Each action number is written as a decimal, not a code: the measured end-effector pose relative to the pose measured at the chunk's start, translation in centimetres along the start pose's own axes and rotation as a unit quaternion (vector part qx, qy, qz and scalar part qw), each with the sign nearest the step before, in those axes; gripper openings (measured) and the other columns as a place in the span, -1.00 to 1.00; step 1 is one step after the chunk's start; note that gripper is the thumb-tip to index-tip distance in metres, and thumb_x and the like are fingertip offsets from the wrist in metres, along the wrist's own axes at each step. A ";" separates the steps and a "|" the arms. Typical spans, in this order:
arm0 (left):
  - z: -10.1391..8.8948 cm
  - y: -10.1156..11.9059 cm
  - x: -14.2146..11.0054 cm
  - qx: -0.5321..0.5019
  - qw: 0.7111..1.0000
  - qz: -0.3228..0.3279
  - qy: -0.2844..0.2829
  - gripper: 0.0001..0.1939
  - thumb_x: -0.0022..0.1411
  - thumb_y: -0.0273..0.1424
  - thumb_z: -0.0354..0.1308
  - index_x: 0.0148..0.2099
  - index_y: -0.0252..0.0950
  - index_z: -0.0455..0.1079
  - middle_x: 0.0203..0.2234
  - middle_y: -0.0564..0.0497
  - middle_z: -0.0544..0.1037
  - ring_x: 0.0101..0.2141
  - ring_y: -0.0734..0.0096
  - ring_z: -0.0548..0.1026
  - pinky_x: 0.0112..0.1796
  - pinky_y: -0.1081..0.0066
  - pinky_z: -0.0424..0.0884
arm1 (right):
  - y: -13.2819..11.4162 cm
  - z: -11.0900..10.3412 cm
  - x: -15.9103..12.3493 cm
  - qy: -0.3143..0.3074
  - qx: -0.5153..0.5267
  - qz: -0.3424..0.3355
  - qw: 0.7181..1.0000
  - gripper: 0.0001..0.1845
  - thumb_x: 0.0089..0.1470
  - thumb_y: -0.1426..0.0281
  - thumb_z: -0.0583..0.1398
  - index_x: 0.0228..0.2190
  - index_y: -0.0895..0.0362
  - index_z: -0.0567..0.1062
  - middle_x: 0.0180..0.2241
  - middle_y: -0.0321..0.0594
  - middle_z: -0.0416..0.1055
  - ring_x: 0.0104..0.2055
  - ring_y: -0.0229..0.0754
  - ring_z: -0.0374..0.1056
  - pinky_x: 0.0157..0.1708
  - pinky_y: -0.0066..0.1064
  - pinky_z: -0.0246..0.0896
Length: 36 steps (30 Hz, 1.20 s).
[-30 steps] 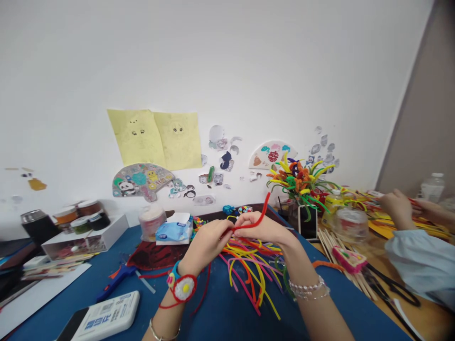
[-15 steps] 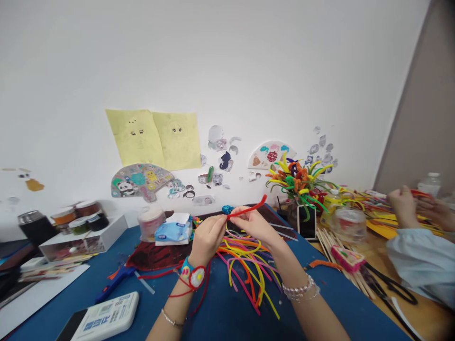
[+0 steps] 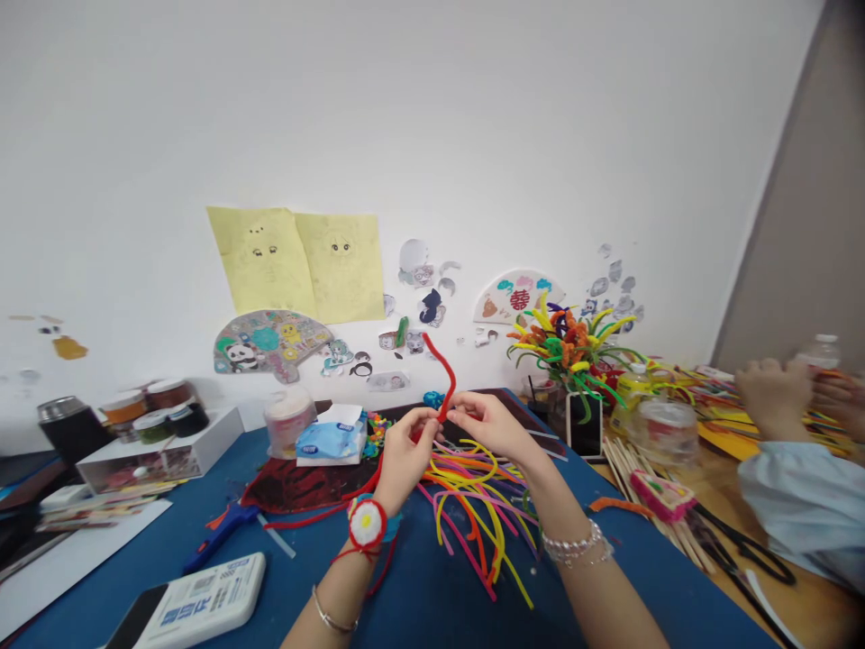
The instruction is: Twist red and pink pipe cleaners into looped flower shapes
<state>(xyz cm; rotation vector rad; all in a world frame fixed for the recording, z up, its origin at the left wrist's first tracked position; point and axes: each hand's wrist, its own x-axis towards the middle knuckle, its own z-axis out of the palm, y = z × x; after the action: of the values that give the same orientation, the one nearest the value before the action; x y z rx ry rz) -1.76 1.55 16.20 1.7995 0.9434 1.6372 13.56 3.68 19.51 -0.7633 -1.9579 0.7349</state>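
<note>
A fuzzy red pipe cleaner (image 3: 442, 365) rises from between my two hands, its free end curving up and to the left. My left hand (image 3: 407, 451) pinches it low down, thumb against fingers. From the other side my right hand (image 3: 490, 422) grips it too, fingertips nearly touching those of the left. Below both hands lies a loose heap of yellow, pink, orange and purple pipe cleaners (image 3: 496, 523) on the blue table mat (image 3: 284, 604). A crocheted flower band (image 3: 368, 521) is on my left wrist, and a red strand trails near it.
To the left are a tissue pack (image 3: 331, 440), a blue glue gun (image 3: 220, 536) and a white box-like item (image 3: 195, 599). Behind on the right stand a pipe-cleaner bouquet (image 3: 574, 347) and a phone (image 3: 583, 422). Scissors (image 3: 743, 545) lie near a co-worker's sleeve (image 3: 790, 496).
The pipe cleaner's free end has swung from pointing right to pointing up and left. My left hand has rolled, bringing its thumb and the wristband's flower more into view.
</note>
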 end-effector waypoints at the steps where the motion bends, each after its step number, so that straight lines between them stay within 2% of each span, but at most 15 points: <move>1: 0.0 0.1 0.1 -0.043 0.999 -0.027 -0.015 -0.80 0.12 -0.32 0.02 -0.27 -0.35 0.32 -0.51 0.01 0.45 -0.49 0.45 0.45 -0.39 0.45 0.37 | 0.0 -0.1 0.0 -0.002 -0.001 -0.001 1.000 -0.77 -0.01 0.28 0.09 -0.36 0.17 0.41 -0.54 -0.31 0.29 -0.52 -0.31 0.16 -0.48 -0.47 0.09; 3: 0.0 0.4 0.1 -0.123 0.988 -0.079 -0.046 -0.80 0.10 -0.32 0.06 -0.28 -0.37 0.31 -0.52 0.02 0.43 -0.50 0.47 0.45 -0.40 0.45 0.37 | 0.0 -0.2 0.0 -0.007 0.008 -0.006 1.000 -0.78 -0.01 0.29 0.09 -0.37 0.17 0.41 -0.50 -0.28 0.33 -0.47 -0.29 0.20 -0.43 -0.45 0.13; 6: -0.2 0.6 0.2 -0.229 0.953 -0.160 -0.113 -0.80 0.07 -0.32 0.09 -0.29 -0.37 0.30 -0.51 0.02 0.42 -0.49 0.47 0.46 -0.37 0.44 0.38 | 0.2 -0.4 0.0 -0.025 0.043 -0.016 0.999 -0.80 -0.02 0.30 0.10 -0.38 0.18 0.42 -0.44 -0.24 0.37 -0.39 -0.27 0.26 -0.34 -0.43 0.16; 8: -0.3 0.5 0.2 -0.269 0.929 -0.203 -0.150 -0.78 0.06 -0.30 0.10 -0.30 -0.37 0.29 -0.49 0.00 0.44 -0.48 0.44 0.47 -0.35 0.40 0.39 | 0.4 -0.4 0.1 -0.032 0.062 -0.011 0.998 -0.79 -0.03 0.30 0.11 -0.38 0.19 0.43 -0.42 -0.23 0.38 -0.37 -0.26 0.27 -0.32 -0.42 0.17; 10: -0.2 0.2 0.3 -0.267 0.929 -0.211 -0.147 -0.75 0.06 -0.28 0.11 -0.27 -0.35 0.27 -0.48 -0.02 0.46 -0.48 0.42 0.48 -0.35 0.37 0.39 | 0.7 -0.4 0.3 -0.025 0.065 0.013 0.998 -0.77 -0.04 0.29 0.12 -0.38 0.19 0.43 -0.44 -0.24 0.37 -0.41 -0.28 0.27 -0.36 -0.44 0.17; 13: 0.1 -0.2 0.3 -0.169 0.970 -0.145 -0.101 -0.73 0.05 -0.27 0.11 -0.24 -0.33 0.26 -0.49 -0.01 0.48 -0.47 0.43 0.47 -0.35 0.38 0.39 | 1.1 0.0 0.5 -0.003 0.041 0.047 0.998 -0.76 -0.03 0.28 0.10 -0.38 0.20 0.42 -0.50 -0.27 0.35 -0.50 -0.32 0.22 -0.48 -0.48 0.12; 15: 0.2 -0.3 0.2 -0.040 0.996 -0.063 -0.058 -0.77 0.05 -0.29 0.11 -0.26 -0.33 0.29 -0.46 -0.01 0.48 -0.43 0.44 0.46 -0.34 0.40 0.37 | 1.1 0.3 0.5 0.004 0.018 0.047 0.999 -0.77 -0.02 0.29 0.08 -0.39 0.19 0.41 -0.53 -0.30 0.33 -0.54 -0.34 0.18 -0.53 -0.51 0.08; 16: 0.2 -0.3 0.2 0.032 0.999 -0.020 -0.033 -0.79 0.06 -0.30 0.10 -0.27 -0.33 0.31 -0.43 -0.02 0.48 -0.40 0.43 0.44 -0.33 0.40 0.36 | 1.0 0.4 0.5 0.006 0.008 0.042 0.999 -0.78 -0.02 0.29 0.07 -0.40 0.19 0.41 -0.54 -0.31 0.31 -0.55 -0.35 0.16 -0.54 -0.51 0.06; 19: 0.0 -0.1 0.1 0.187 0.979 0.079 0.015 -0.84 0.12 -0.35 0.04 -0.29 -0.30 0.37 -0.36 -0.03 0.47 -0.32 0.40 0.41 -0.26 0.36 0.31 | 0.8 0.6 0.5 0.008 -0.009 0.021 1.000 -0.80 -0.01 0.31 0.06 -0.42 0.18 0.40 -0.55 -0.33 0.28 -0.56 -0.36 0.11 -0.55 -0.52 0.02; 23: -0.5 0.3 0.2 0.228 0.966 0.121 -0.002 -0.84 0.14 -0.38 0.01 -0.32 -0.29 0.40 -0.38 -0.04 0.46 -0.31 0.38 0.39 -0.23 0.35 0.28 | 0.6 0.1 0.3 -0.015 -0.019 0.012 1.000 -0.82 -0.02 0.33 0.07 -0.40 0.18 0.39 -0.61 -0.37 0.19 -0.58 -0.36 0.06 -0.58 -0.52 -0.02; 26: -0.5 0.3 0.3 0.194 0.977 0.086 -0.038 -0.81 0.13 -0.34 0.03 -0.35 -0.31 0.41 -0.42 -0.02 0.45 -0.37 0.42 0.39 -0.31 0.41 0.29 | 0.4 -0.8 0.0 -0.038 -0.025 0.009 0.999 -0.82 -0.01 0.33 0.07 -0.40 0.17 0.39 -0.66 -0.41 0.12 -0.61 -0.37 0.01 -0.59 -0.53 -0.06; 29: -0.3 0.3 0.3 0.090 0.991 -0.002 -0.101 -0.76 0.10 -0.26 0.05 -0.34 -0.35 0.40 -0.50 0.01 0.45 -0.48 0.47 0.38 -0.44 0.48 0.27 | 0.4 -1.7 -0.3 -0.076 -0.024 -0.015 0.997 -0.83 -0.01 0.32 0.07 -0.43 0.17 0.38 -0.63 -0.41 0.14 -0.58 -0.37 0.02 -0.57 -0.53 -0.05; 32: 0.4 0.5 0.1 -0.029 0.983 -0.086 -0.160 -0.73 0.09 -0.23 0.06 -0.32 -0.37 0.35 -0.53 0.01 0.45 -0.50 0.49 0.39 -0.46 0.50 0.28 | 0.6 -2.3 -0.4 -0.115 -0.021 -0.026 0.993 -0.83 -0.01 0.31 0.09 -0.44 0.17 0.35 -0.61 -0.40 0.15 -0.57 -0.37 0.03 -0.56 -0.53 -0.03; 36: 1.2 0.9 -0.3 -0.093 0.974 -0.118 -0.167 -0.71 0.11 -0.20 0.03 -0.29 -0.36 0.30 -0.58 0.05 0.40 -0.52 0.51 0.38 -0.42 0.49 0.30 | 0.8 -3.2 -0.8 -0.122 -0.014 -0.014 0.992 -0.81 0.01 0.30 0.08 -0.38 0.18 0.36 -0.64 -0.43 0.11 -0.61 -0.39 -0.01 -0.60 -0.55 -0.07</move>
<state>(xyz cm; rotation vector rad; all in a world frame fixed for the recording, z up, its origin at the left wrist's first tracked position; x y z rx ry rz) -0.40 0.81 16.53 1.6926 0.7867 1.1885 16.84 4.19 19.91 -0.6880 -2.1986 0.8171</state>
